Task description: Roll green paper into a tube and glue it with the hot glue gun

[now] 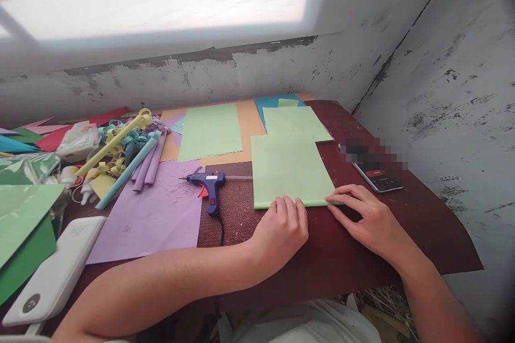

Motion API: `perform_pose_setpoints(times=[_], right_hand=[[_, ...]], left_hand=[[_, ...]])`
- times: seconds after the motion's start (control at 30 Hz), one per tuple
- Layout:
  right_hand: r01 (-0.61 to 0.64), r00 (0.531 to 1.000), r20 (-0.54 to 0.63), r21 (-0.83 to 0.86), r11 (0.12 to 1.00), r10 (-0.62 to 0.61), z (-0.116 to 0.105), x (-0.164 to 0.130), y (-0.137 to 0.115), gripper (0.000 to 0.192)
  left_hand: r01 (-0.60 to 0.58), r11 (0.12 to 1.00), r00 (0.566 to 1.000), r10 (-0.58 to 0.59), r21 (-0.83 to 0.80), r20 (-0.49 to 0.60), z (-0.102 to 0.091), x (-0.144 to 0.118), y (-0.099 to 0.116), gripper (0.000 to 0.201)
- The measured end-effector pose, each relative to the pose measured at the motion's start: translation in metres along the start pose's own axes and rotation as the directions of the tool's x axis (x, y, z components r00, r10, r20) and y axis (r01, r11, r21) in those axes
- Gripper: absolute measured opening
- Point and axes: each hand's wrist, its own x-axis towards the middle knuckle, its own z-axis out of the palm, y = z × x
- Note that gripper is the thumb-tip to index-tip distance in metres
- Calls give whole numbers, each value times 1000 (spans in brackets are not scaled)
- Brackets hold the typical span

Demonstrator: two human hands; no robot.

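Note:
A light green sheet of paper (287,168) lies flat on the dark red table (406,225) in front of me. My left hand (281,230) rests at the sheet's near edge, fingertips touching it. My right hand (364,217) presses on the sheet's near right corner with fingers spread. Neither hand grips anything. A blue glue gun (209,185) lies just left of the sheet, its nozzle pointing left and its cord running toward me.
More green sheets (210,130), orange and blue paper lie behind. A purple sheet (153,214), rolled paper tubes (132,163) and curled strips sit left. A white power bank (52,270) lies near left. A phone (378,176) lies right, by the wall.

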Motion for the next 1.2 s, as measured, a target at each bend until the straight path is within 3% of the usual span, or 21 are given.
perform_pose_setpoints(times=[0.47,0.63,1.2], right_hand=[[-56,998,23,28,998,55,0,7,8,21],[-40,999,35,51,998,38,-2,10,9,9],[-54,998,21,2,999,54,-4,6,12,16]], left_hand=[[-15,999,998,19,-52,68,0,8,-13,26],[3,998,1000,-1,-67,24,3,10,-15,25],[-12,999,1000,13,-35,23,1,9,-17,21]])
